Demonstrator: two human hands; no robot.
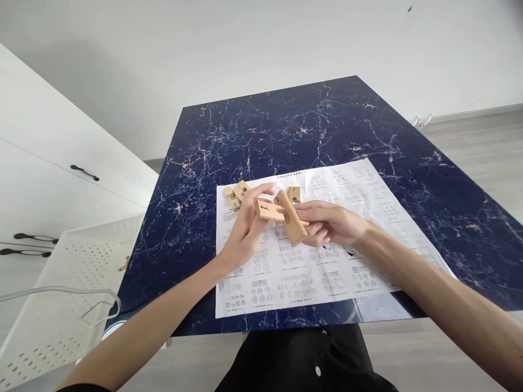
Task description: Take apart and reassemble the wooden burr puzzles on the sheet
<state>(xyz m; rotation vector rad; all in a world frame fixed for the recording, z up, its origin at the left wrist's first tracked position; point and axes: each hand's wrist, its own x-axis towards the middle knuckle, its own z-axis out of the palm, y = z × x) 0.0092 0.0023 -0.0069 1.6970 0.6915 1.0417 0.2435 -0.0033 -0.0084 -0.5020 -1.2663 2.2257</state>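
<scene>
Right now you seem to be in the middle of fitting notched wooden pieces together, with two of them crossed between your hands. Your left hand [245, 223] is closed on the outer end of the flat piece [267, 211], whose handwritten mark is turned sideways (perhaps a 3). Your right hand [333, 220] is closed in on the opposite side of the crossing, though which piece its fingers pinch, you can't tell from this view. The piece marked 2 [292, 220] stands tilted between your hands, across the flat one, its cutout around it.

Just beyond your right fingertips, the piece marked 1 [295, 193] lies loose on the printed sheet [310, 277], which spreads beneath both hands on the dark blue table [261, 136]. More wooden pieces [236, 196] lie just past your left fingers, and they look unused so far.

As a judgement, the next move calls for a steady left hold while your right fingers line up the cutouts and slide or turn one piece gently; forcing it at this slant could make the joint bind.
</scene>
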